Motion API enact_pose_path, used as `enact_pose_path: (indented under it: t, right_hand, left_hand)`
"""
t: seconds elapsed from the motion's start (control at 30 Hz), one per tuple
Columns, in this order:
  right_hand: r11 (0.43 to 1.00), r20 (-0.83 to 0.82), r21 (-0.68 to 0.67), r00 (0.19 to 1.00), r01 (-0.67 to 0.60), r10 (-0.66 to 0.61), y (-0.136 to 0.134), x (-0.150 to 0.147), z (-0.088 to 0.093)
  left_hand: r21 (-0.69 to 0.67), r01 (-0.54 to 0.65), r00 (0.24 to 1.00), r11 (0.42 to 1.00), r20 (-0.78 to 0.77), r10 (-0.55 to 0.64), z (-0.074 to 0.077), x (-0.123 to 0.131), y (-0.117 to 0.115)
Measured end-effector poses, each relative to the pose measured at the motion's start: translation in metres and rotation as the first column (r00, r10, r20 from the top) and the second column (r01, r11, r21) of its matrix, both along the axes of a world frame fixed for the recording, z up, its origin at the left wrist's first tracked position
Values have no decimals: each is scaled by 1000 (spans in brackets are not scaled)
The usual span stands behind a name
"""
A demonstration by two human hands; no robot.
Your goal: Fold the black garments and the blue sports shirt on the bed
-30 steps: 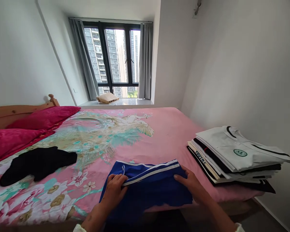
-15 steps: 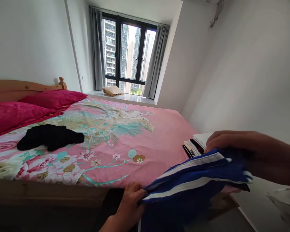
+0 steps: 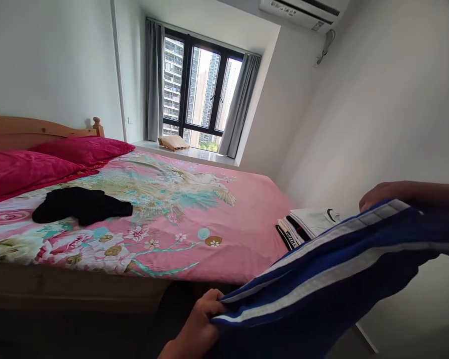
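I hold a folded blue garment with white stripes (image 3: 333, 279) in the air at the lower right, off the bed. My left hand (image 3: 200, 326) is closed on its near left end at the bottom edge of the view. My right hand (image 3: 404, 192) grips its far right end, higher up, fingers over the top. Behind the garment a stack of folded clothes (image 3: 303, 227) lies on the bed's right corner, partly hidden by the blue cloth.
The bed (image 3: 247, 219) has a pink flowered sheet and a wooden frame. A black garment (image 3: 80, 205) lies on its left part, near two magenta pillows (image 3: 41, 162). A window (image 3: 198, 94) with grey curtains is beyond, an air conditioner (image 3: 303, 9) above.
The blue garment was lifted off the bed and carried right, toward the stack. My right hand rose and moved further right. The view turned and rose.
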State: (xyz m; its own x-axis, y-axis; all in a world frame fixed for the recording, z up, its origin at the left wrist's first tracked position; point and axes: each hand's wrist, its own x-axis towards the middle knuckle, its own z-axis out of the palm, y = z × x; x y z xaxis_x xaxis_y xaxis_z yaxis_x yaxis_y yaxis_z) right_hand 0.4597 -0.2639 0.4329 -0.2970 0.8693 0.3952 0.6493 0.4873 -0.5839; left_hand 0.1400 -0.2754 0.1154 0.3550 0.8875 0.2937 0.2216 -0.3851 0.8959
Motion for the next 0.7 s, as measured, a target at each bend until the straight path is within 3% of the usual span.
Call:
enact_pose_path:
  t: [0.1, 0.2, 0.3, 0.4, 0.47, 0.5, 0.57, 0.63, 0.7]
  right_hand:
    - [968, 85, -249, 995, -38, 61, 28, 11, -8]
    - [960, 120, -246, 979, -133, 166, 78, 19, -36]
    - [982, 66, -116, 986, -146, 154, 139, 22, -76]
    - [996, -123, 48, 989, -74, 79, 195, 23, -116]
    - [991, -231, 134, 972, -15, 46, 222, 21, -146]
    - [985, -243, 172, 969, 11, 32, 232, 20, -165]
    - [971, -191, 234, 982, 38, 8, 241, 19, -210]
    - [969, -67, 247, 998, 16, 1, 238, 21, -265]
    - [983, 8, 179, 999, -50, 49, 226, 29, -322]
  left_hand:
    - [-121, -15, 1000, 993, 1, 15, 8, -29, 19]
    - [-91, -64, 992, 994, -113, 54, 33, -71, 60]
    - [130, -224, 942, 966, -225, 249, 82, -110, 109]
    - [449, -323, 829, 833, -291, 478, 136, -133, 144]
    - [605, -320, 727, 729, -337, 598, 154, -138, 155]
    - [657, -290, 677, 696, -373, 634, 153, -138, 158]
    - [701, -200, 585, 685, -475, 657, 128, -137, 158]
    - [648, -131, 493, 750, -614, 616, 77, -137, 152]
    - [523, -101, 413, 846, -751, 514, 15, -144, 139]
